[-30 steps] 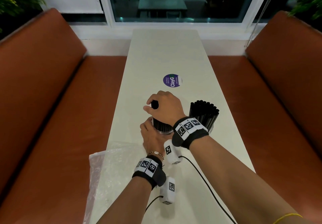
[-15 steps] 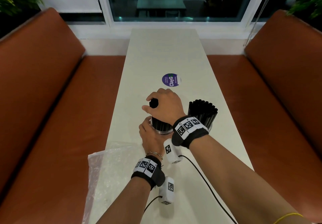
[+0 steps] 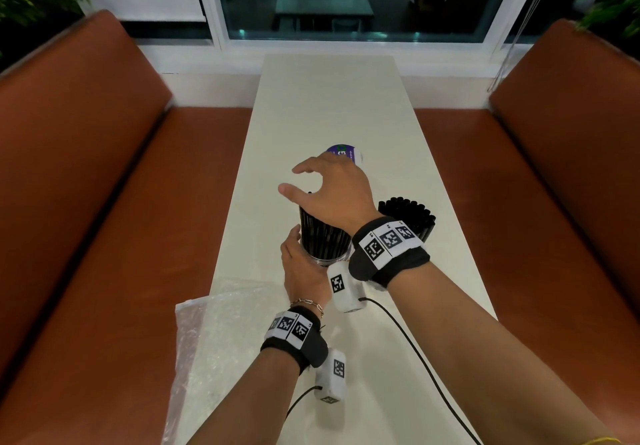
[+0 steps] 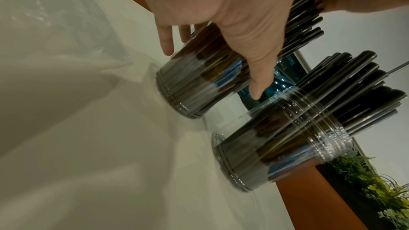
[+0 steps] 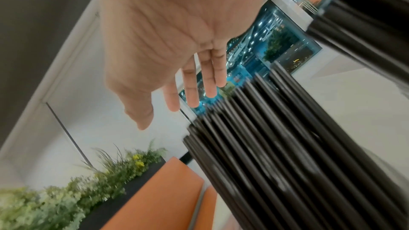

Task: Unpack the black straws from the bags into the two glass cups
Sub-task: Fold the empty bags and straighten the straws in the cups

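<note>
Long white counter (image 3: 332,105) running between two brown padded benches (image 3: 86,174). Clear crumpled plastic bag (image 3: 221,320) lying at near-left edge. Round purple sticker (image 3: 341,151) partly hiding behind right hand. Two clear glass cups (image 4: 283,148) standing side by side, both packed with upright black straws (image 3: 323,236). Left hand (image 3: 303,271) wrapping around left cup's base. Right hand (image 3: 334,195) hovering over left cup's straws, fingers spreading wide, holding nothing.

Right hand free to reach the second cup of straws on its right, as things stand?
Probably yes. The right hand is open and empty above the near cup; the second cup stands beside it with its straws uncovered.
</note>
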`<state>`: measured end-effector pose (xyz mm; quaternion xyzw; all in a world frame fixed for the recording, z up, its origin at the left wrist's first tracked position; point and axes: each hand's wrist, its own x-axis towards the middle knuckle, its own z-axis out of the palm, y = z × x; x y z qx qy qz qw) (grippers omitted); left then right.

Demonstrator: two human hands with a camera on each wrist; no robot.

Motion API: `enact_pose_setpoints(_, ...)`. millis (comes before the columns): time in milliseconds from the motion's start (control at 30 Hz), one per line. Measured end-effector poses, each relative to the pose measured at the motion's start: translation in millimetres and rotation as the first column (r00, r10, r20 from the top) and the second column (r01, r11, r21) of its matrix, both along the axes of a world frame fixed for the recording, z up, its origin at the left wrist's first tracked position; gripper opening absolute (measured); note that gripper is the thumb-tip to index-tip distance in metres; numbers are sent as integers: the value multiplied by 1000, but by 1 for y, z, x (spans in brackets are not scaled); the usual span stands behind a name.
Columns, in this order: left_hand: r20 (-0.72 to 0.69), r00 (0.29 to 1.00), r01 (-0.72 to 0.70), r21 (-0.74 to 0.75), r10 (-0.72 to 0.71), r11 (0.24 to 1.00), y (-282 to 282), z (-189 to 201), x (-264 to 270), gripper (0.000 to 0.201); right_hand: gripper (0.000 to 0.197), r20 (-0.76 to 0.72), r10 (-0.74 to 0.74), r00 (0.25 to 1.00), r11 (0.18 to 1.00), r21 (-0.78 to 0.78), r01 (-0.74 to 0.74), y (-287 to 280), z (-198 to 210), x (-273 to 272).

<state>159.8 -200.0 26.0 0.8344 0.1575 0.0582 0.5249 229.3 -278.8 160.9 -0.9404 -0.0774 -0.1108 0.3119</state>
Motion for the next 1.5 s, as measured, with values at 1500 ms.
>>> enact_pose_setpoints(1500, -75, 991, -103, 146, 114, 984, 136, 36, -101, 60, 7, -299, -72, 951, 971, 198, 136, -127, -40, -214)
